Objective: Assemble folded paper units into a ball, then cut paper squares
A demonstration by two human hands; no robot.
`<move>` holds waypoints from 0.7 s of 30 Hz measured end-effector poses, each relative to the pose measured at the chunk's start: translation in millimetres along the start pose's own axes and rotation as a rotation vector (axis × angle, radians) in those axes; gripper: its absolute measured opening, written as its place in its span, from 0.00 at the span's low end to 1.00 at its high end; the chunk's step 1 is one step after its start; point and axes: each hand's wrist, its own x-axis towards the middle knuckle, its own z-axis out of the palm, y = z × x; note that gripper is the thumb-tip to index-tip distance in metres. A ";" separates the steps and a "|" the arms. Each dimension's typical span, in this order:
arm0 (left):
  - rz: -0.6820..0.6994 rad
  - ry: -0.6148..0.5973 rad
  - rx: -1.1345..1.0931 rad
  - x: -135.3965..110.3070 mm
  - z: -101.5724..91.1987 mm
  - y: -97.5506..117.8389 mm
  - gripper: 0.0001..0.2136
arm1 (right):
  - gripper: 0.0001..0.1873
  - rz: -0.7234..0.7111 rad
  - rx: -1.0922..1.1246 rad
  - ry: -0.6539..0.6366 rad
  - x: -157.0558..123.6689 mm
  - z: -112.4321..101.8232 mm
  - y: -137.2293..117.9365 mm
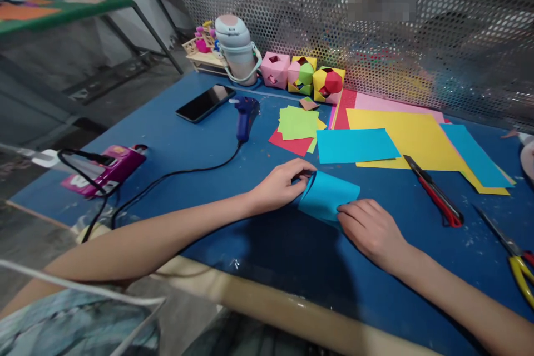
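Observation:
A folded sheet of light blue paper (327,196) lies on the blue table top (200,150) in front of me. My left hand (280,183) pinches its curled left edge, fingers closed on the paper. My right hand (372,229) lies on the sheet's lower right corner, fingers curled down and pressing it to the table. Another light blue sheet (354,145) lies flat just beyond, beside a big yellow sheet (409,136).
A red box cutter (434,191) and yellow-handled scissors (511,253) lie at the right. A blue glue gun (245,114), a phone (204,103), green and red paper squares (297,127), three paper cubes (301,74) and a white bottle (238,50) sit further back. A perforated metal screen (417,33) closes the rear.

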 end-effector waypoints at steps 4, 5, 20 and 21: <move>-0.068 0.007 0.010 -2.9 -0.9 6.2 0.09 | 0.08 0.042 0.016 0.007 -4.3 -0.2 -2.4; -0.083 -0.005 0.015 -3.3 -1.7 7.9 0.08 | 0.08 0.045 0.026 0.013 -5.0 0.1 -2.8; -0.257 -0.241 -0.122 -3.5 -13.3 19.5 0.09 | 0.07 0.047 0.044 0.028 -9.8 2.2 -0.1; -0.255 -0.245 -0.130 -3.5 -12.9 19.3 0.09 | 0.07 0.046 0.041 0.027 -9.4 2.1 -0.2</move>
